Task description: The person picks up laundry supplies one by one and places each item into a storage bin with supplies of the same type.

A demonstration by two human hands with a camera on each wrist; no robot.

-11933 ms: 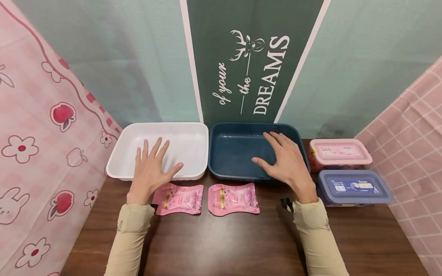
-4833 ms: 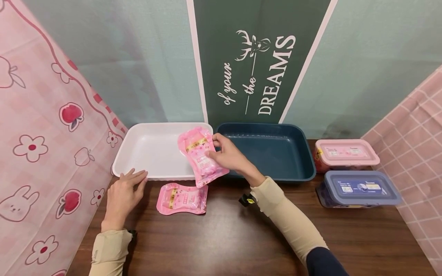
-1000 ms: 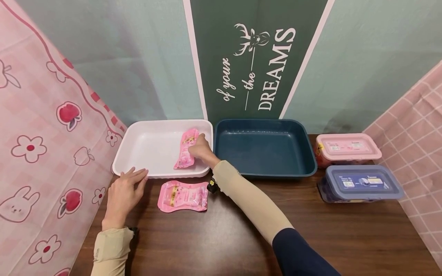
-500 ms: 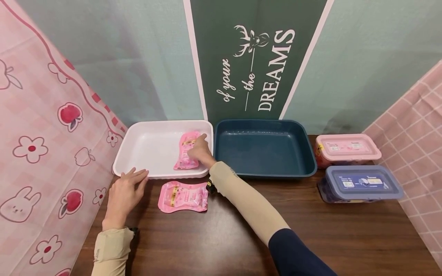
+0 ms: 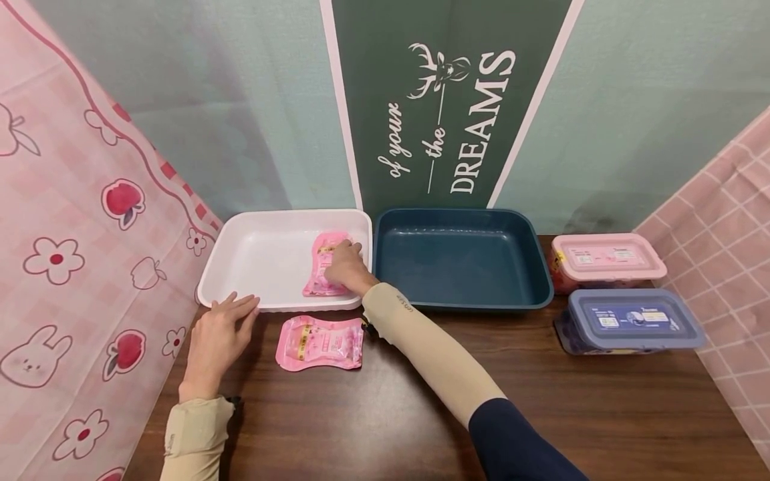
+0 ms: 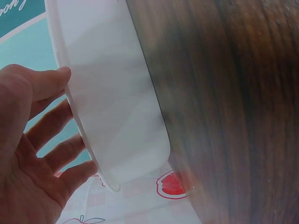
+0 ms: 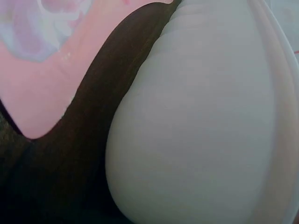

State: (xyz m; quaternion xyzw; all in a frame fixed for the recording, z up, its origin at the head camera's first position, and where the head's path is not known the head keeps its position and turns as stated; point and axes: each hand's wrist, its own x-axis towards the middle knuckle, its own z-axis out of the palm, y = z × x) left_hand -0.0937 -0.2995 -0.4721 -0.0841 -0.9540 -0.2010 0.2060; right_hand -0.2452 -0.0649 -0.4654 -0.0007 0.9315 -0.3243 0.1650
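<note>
My right hand (image 5: 350, 264) is inside the white tray (image 5: 255, 257), its curled fingers and thumb holding the right side of a pink pouch (image 5: 319, 266). That pouch lies on the tray floor near the right end; part of it is under the hand, and the fingertips are mostly hidden. My left hand (image 5: 216, 337) rests with relaxed fingers on the tray's front left rim, and the left wrist view shows thumb and fingertips along that rim (image 6: 80, 122). A second pink pouch (image 5: 321, 343) lies on the table just in front of the tray.
Right beside the white tray stands a dark blue tray (image 5: 457, 264) with nothing in it. Further right are two lidded boxes, one with a pink lid (image 5: 607, 257) and one with a blue lid (image 5: 637, 319). Patterned cloths hang at the back and sides.
The right hand has lifted one pouch from the table into the white tray. Over the last second that pouch has gone from tilted to lying flatter. The left hand stays at the rim.
</note>
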